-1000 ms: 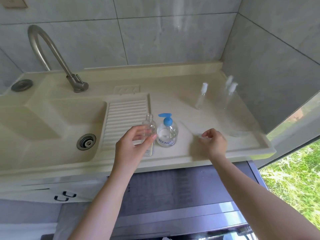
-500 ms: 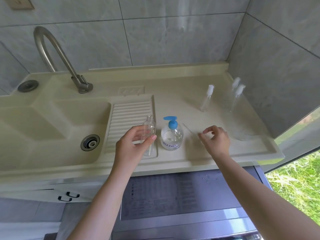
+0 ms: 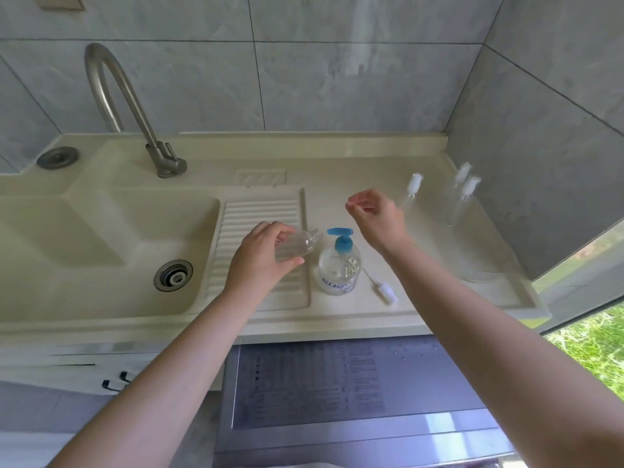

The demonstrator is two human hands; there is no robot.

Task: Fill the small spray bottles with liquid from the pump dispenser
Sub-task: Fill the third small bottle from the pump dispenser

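1. The left hand [image 3: 261, 260] grips an uncapped small spray bottle [image 3: 297, 243] above the ribbed drainboard [image 3: 260, 211], fingers curled round its body; judging by the pose, it is held there to bring the open mouth under the pump's spout.
2. The bottle is tilted; its long axis runs from lower left to upper right, the threaded neck pointing toward the blue pump head [image 3: 341, 236] of the pump dispenser [image 3: 337, 268] just beside it.
3. The right hand [image 3: 376, 219] hovers above and behind the dispenser, holding nothing I can make out; fingers loosely curled, thumb and forefinger tips close together (likely on its way to press the pump).
4. The spray top [image 3: 383, 290] with its dip tube lies on the counter [image 3: 337, 163] right of the dispenser, presumably set aside for refitting.
5. Three capped spray bottles [image 3: 467, 197] stand upright near the right wall, well apart from the hands.
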